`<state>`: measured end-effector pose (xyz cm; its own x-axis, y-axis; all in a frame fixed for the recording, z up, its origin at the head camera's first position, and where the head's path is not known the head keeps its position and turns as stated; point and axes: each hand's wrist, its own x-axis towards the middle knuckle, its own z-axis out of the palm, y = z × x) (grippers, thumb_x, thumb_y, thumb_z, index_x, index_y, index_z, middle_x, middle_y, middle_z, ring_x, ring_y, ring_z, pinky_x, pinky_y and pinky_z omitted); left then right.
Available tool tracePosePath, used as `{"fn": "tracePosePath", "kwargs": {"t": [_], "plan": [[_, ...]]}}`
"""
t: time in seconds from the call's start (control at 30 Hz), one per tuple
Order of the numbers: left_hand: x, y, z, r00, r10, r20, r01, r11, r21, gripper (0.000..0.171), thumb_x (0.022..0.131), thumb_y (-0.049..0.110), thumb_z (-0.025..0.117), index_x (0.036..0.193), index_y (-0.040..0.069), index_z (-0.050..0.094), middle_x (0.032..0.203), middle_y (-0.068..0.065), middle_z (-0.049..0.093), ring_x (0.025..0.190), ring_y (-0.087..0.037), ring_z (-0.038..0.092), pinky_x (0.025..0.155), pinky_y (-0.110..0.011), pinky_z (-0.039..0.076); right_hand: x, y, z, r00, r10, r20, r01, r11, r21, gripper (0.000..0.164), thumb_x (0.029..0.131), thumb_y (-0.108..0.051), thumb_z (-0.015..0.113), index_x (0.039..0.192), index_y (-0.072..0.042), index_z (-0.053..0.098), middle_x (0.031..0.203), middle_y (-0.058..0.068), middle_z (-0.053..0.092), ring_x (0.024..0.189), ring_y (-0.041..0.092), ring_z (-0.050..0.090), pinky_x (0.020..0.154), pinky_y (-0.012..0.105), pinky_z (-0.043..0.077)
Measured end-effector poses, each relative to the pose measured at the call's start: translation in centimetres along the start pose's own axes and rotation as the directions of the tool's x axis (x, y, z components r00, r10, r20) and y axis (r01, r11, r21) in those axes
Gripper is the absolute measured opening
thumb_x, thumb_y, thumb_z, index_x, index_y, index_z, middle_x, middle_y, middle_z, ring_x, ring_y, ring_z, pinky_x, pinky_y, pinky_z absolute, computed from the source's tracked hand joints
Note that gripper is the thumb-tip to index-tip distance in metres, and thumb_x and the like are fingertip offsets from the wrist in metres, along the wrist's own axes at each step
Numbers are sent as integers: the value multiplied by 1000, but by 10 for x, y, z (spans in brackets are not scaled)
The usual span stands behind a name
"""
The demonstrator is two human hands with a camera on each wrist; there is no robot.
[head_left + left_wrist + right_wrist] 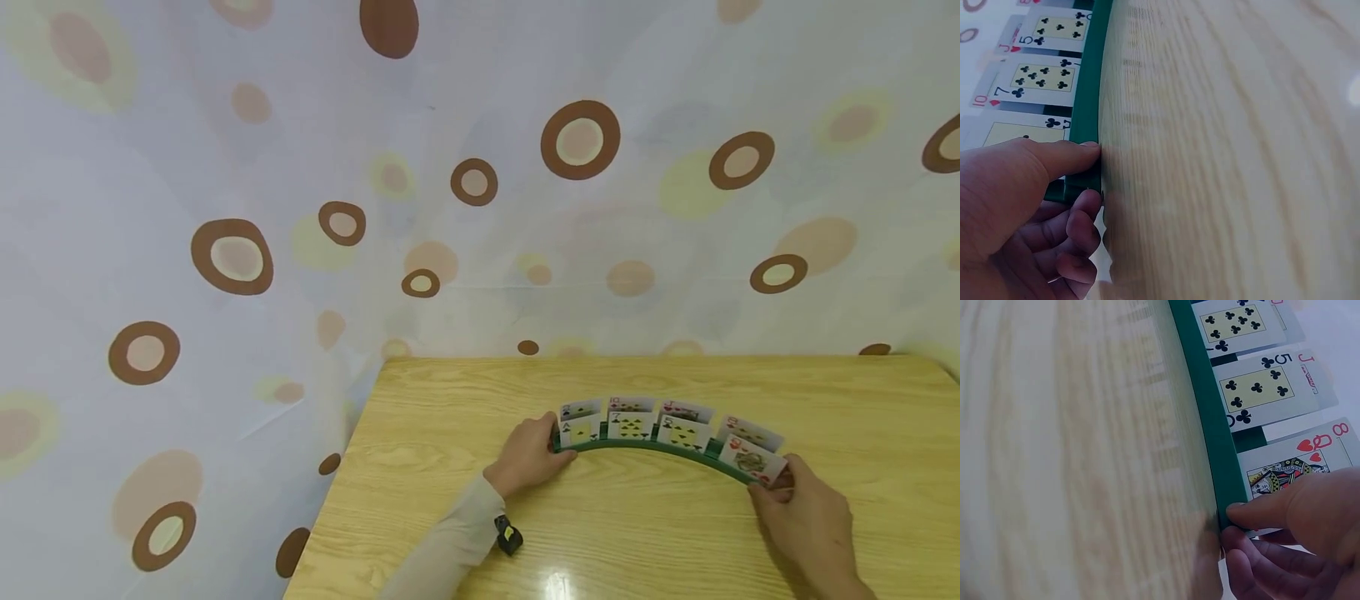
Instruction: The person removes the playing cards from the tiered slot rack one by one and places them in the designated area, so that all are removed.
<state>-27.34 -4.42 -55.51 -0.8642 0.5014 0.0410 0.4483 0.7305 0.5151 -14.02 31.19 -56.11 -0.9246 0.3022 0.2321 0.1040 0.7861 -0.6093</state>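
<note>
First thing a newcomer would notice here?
Probably the curved green card holder standing on the wooden table, with two rows of playing cards. The left hand and right hand grip its opposite ends. Behind, a pale backdrop with brown-ringed ovals fills much of the head view.

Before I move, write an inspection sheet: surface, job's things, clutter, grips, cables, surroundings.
Surface: yellowish wood-grain table, with glare spot.
Job's things: curved green card holder; eight white rectangular playing cards stand in it, four in front, four behind.
Clutter: small black object with yellow mark beside the pale left sleeve; attachment unclear.
Grips: left grip pinches the holder's left end; right grip pinches its right end.
Cables: nothing seen.
Surroundings: white covering with brown and peach ovals.
</note>
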Motion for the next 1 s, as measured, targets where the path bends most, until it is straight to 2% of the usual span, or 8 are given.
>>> {"fn": "tracePosePath", "kwargs": {"t": [0.2, 0.33, 0.47, 0.57, 0.7, 0.83, 0.93, 1.0], "plan": [[-11, -7, -7, 999, -45, -13, 44, 997, -65, 30, 100, 30, 82, 113, 9, 64, 91, 0, 70, 71, -2, 51, 61, -18, 40, 6, -10, 7, 999, -26, 27, 26, 1000, 0, 28, 94, -5, 79, 112, 8, 61, 89, 23, 76, 73, 29, 73, 58, 24, 44], [-18, -15, -10, 997, -69, -33, 66, 995, -80, 28, 100, 30, 82, 105, 11, 62, 83, 4, 64, 67, -2, 48, 60, -19, 39, 10, -15, 11, 997, -42, 71, 42, 999, 1, 25, 96, -7, 76, 110, 6, 61, 93, 24, 77, 78, 36, 76, 60, 31, 49], [-23, -23, -12, 997, -58, -57, 53, 995, -90, 30, 100, 29, 83, 98, 13, 57, 77, 7, 55, 64, -3, 45, 59, -22, 38, 11, -18, 14, 993, -53, 104, 53, 999, -1, 23, 98, -9, 74, 110, 5, 61, 97, 26, 77, 83, 41, 77, 61, 36, 53], [-27, -26, -13, 997, -48, -66, 40, 993, -109, 31, 100, 28, 83, 96, 14, 55, 76, 8, 52, 63, -4, 43, 58, -23, 37, 10, -21, 15, 993, -57, 107, 57, 998, 4, 24, 98, -8, 74, 112, 5, 60, 97, 26, 77, 85, 42, 78, 62, 38, 55], [-30, -29, -15, 995, -71, -65, 63, 991, -118, 32, 99, 29, 84, 96, 13, 56, 76, 7, 53, 63, -4, 44, 60, -22, 36, 10, -25, 18, 993, -67, 95, 67, 998, 4, 24, 97, -7, 75, 113, 4, 61, 96, 23, 77, 84, 40, 78, 62, 41, 56], [-33, -37, -15, 994, -81, -74, 71, 989, -128, 33, 98, 31, 85, 96, 14, 56, 76, 7, 54, 63, -5, 45, 60, -22, 38, 10, -30, 20, 990, -83, 111, 83, 997, 5, 23, 98, -7, 74, 113, 3, 61, 96, 23, 77, 84, 39, 78, 61, 42, 56], [-36, -42, -15, 994, -54, -95, 40, 990, -139, 34, 98, 31, 85, 95, 14, 56, 75, 6, 54, 62, -6, 46, 59, -23, 38, 11, -31, 21, 986, -96, 136, 96, 995, 11, 22, 99, -8, 74, 112, 3, 60, 96, 23, 77, 84, 39, 78, 61, 41, 56], [-36, -48, -11, 993, -21, -119, 9, 995, -100, 33, 101, 33, 81, 96, 13, 56, 76, 5, 55, 63, -7, 46, 58, -24, 38, 11, -32, 21, 984, -104, 142, 103, 995, 11, 21, 100, -8, 74, 112, 3, 61, 97, 23, 77, 83, 38, 78, 60, 41, 56]]}}
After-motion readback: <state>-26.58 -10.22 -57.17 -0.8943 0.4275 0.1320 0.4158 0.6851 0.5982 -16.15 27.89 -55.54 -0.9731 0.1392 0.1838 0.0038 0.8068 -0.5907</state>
